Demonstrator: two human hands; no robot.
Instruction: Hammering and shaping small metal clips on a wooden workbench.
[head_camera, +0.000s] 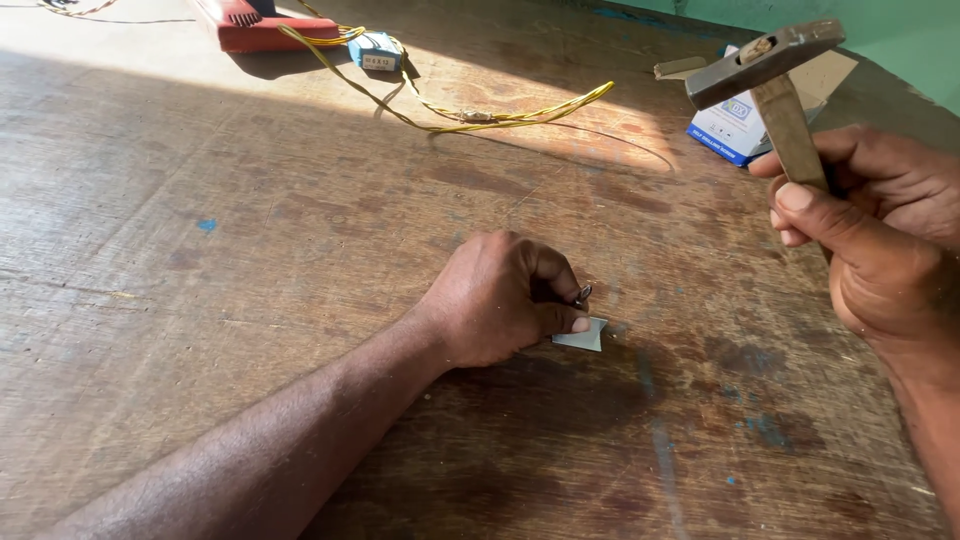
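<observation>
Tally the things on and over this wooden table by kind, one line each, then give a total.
Hammer, raised in the right hand: 1
Small metal piece, pinched by the left hand: 1
Pale flat square under it: 1
Yellow wire bundle: 1
Small blue part on the wire: 1
Red object: 1
Blue-and-white box: 1
Total: 7

Counted on the wooden table (250, 250): two hands, left hand (500, 300) and right hand (880, 235); one hammer (775, 75); one small metal ring (583, 294); one small pale plate (583, 337); one yellow wire (450, 108); one red box (262, 25); one small blue part (376, 50); one white-and-blue carton (728, 128).
</observation>
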